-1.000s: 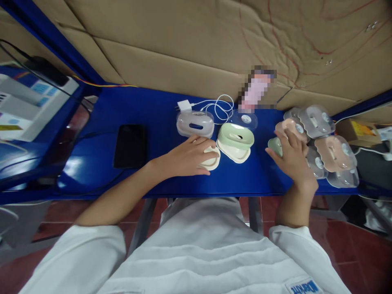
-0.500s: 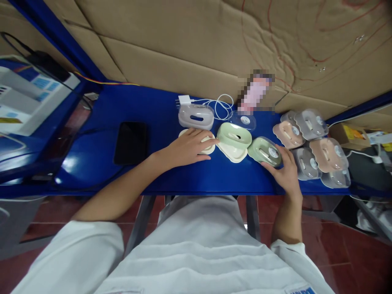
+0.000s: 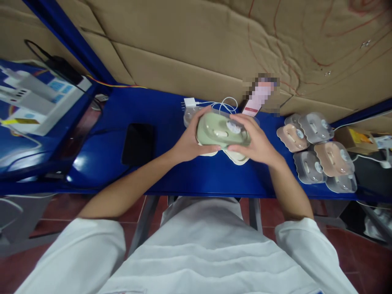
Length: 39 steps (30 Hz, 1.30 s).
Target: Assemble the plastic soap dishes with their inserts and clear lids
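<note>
A green soap box (image 3: 211, 126) with a clear lid and a round white sticker is held up above the table, tilted so its top faces me. My left hand (image 3: 189, 142) grips its left end, thumb along the near edge. My right hand (image 3: 256, 142) is closed round the right end. Below the box, two cream trays (image 3: 237, 158) show partly on the blue table. A translucent soap box part (image 3: 189, 117) is mostly covered by my left hand. The loose green body seen before is hidden behind the held box.
Several lidded soap boxes (image 3: 333, 158), peach and grey, are stacked at the right. A white charger (image 3: 189, 103) with its cable and a leaning phone (image 3: 260, 97) are at the back. Left lies a black flat device (image 3: 137, 143); a cardboard panel (image 3: 183, 61) stands behind.
The lidded green soap box has been lifted from the table at right and brought to the middle. My left hand has left the cream tray and taken hold of the box too.
</note>
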Motion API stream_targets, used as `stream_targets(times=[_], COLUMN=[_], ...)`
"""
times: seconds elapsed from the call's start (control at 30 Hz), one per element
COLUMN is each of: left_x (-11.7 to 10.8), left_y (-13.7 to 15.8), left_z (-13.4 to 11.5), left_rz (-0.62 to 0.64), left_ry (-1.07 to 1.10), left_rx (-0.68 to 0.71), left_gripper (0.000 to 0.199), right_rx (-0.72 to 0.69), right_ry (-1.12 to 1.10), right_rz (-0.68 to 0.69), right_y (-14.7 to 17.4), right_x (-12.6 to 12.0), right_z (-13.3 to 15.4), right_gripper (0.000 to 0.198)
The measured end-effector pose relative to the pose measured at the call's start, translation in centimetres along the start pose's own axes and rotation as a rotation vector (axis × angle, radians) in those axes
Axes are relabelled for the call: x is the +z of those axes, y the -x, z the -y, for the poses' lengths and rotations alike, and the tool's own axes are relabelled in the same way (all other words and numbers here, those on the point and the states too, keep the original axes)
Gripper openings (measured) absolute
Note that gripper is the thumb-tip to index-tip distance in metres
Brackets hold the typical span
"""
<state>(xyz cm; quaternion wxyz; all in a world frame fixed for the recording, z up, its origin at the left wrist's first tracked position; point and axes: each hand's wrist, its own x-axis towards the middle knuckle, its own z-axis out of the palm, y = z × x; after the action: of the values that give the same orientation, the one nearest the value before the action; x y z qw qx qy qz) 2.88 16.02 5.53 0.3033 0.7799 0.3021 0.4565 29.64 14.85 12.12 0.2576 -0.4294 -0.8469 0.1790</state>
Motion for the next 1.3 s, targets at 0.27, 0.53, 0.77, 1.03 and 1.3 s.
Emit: stream_targets(times=[0.27, 0.53, 0.77, 1.03, 1.3], left_x=[-1.8, -1.8, -2.0, -1.5, -2.1], left_y=[-0.7, -0.7, -0.6, -0.5, -0.9], left_z=[1.9, 3.2, 2.0, 2.1, 4.8], left_rz=[-0.27, -0.278, -0.12, -0.062, -0.208], left_ry=[-0.126, -0.023, -0.052, -0.046, 0.157], left_rx=[-0.1, -0.145, -0.128, -0.078, -0.171], left_gripper=[0.104, 0.102, 0.108, 0.118, 0.106], right_rx=[0.244, 0.089, -0.226, -0.213, -0.266], right_ry=[-0.016, 0.255, -0.12, -0.122, -0.063], right_rz=[-0.09, 0.098, 0.257, 0.145, 0.106], right_y=[-6.2, -5.8, -5.8, -5.9, -6.3], right_x=[1.8, -0.1, -1.0, -0.2, 1.0], right_z=[-7.8, -7.4, -0.7, 0.0, -0.1], right_gripper=[0.087, 0.085, 0.058, 0.047, 0.043])
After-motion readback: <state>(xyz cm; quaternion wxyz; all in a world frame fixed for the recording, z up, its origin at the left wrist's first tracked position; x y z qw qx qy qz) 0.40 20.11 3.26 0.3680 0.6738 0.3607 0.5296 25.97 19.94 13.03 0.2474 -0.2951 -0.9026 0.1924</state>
